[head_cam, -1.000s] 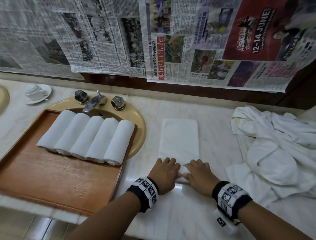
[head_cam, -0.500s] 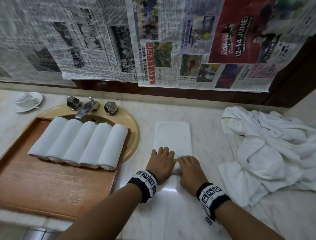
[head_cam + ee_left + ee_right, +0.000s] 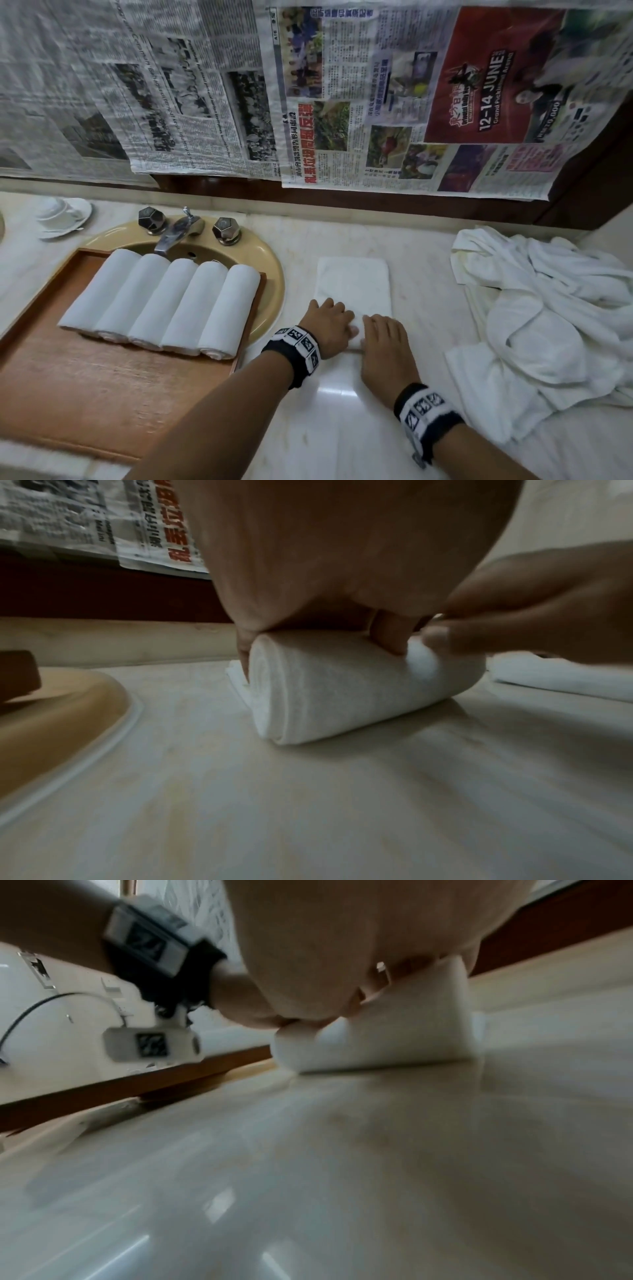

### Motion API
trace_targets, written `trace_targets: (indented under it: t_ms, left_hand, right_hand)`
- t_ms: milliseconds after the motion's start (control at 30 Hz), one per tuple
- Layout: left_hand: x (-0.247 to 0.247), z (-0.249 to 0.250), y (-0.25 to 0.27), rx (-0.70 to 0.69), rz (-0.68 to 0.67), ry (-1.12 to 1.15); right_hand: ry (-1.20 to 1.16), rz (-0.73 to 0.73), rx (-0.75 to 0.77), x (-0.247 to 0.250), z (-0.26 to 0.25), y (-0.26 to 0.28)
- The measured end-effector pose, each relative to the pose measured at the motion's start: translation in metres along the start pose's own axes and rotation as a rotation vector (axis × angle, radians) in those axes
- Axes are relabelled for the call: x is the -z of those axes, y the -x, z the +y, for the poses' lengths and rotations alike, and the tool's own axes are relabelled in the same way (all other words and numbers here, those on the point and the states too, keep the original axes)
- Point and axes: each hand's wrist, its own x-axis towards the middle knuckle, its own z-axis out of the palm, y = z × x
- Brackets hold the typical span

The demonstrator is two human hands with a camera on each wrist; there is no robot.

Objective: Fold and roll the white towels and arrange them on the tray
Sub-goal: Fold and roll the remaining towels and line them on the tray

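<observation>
We have both hands down on the folded towel (image 3: 354, 286), which lies on the marble counter (image 3: 342, 428) at about 3 o'clock from the tray (image 3: 85, 387). Our left hand (image 3: 327, 325) and right hand (image 3: 383, 346) sit side by side on the near, rolled end, fingers curled over the top of the roll (image 3: 342, 685), so the pressure spreads across its width and the coil stays even. The unrolled part stretches flat toward 12 o'clock, ready to be taken up. The terry is soft and thick, and the left wrist view shows the end as a tight spiral of layers. Five finished rolls (image 3: 161, 301) lie touching in a row across the far part of the wooden tray, which rests over the beige sink (image 3: 270, 274). A loose heap of white towels (image 3: 548, 315) waits at 3 o'clock of our hands.
</observation>
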Motion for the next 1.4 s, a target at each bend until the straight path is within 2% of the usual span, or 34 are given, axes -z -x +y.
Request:
trace_targets:
  t_ms: [133, 300, 400, 500, 633, 700, 833, 900, 1000, 1167, 1267, 1400]
  left_hand:
    - [0.0, 0.001, -0.013, 0.032, -0.005, -0.117]
    - [-0.006, 0.007, -0.011, 0.092, 0.18, -0.075]
    - [-0.017, 0.014, -0.002, 0.096, 0.293, -0.021]
    - [-0.028, 0.01, 0.002, 0.07, 0.272, -0.001]
    - [-0.018, 0.004, -0.012, 0.085, 0.212, 0.04]
    - [-0.014, -0.001, -0.022, 0.096, 0.184, 0.032]
    - [-0.009, -0.009, -0.043, 0.118, 0.192, 0.047]
    - [-0.004, -0.009, -0.053, 0.132, 0.188, 0.038]
    - [0.002, -0.01, -0.066, 0.166, 0.215, 0.006]
    - [0.004, -0.01, -0.082, 0.268, 0.213, -0.007]
    - [0.001, -0.005, -0.069, 0.204, 0.22, -0.008]
    - [-0.011, 0.011, -0.023, 0.057, 0.287, 0.053]
  right_hand:
    - [0.078, -0.013, -0.032, -0.017, 0.001, 0.004]
    - [0.001, -0.059, 0.004, 0.004, 0.012, -0.022]
    - [0.0, -0.178, 0.018, 0.016, 0.019, -0.04]
    - [-0.003, -0.294, 0.014, 0.029, 0.027, -0.065]
    - [-0.014, -0.498, -0.075, 0.037, 0.03, -0.093]
    - [-0.014, -0.447, -0.107, 0.032, 0.028, -0.097]
    - [0.001, 0.009, 0.001, 0.016, 0.024, -0.08]
    - [0.037, 0.075, 0.056, 0.008, 0.024, -0.069]
    - [0.116, 0.027, 0.111, -0.003, 0.033, -0.065]
    - [0.055, -0.057, 0.149, 0.011, 0.044, -0.084]
    - [0.018, -0.168, 0.196, 0.024, 0.046, -0.088]
    - [-0.115, -0.438, 0.162, 0.043, 0.044, -0.073]
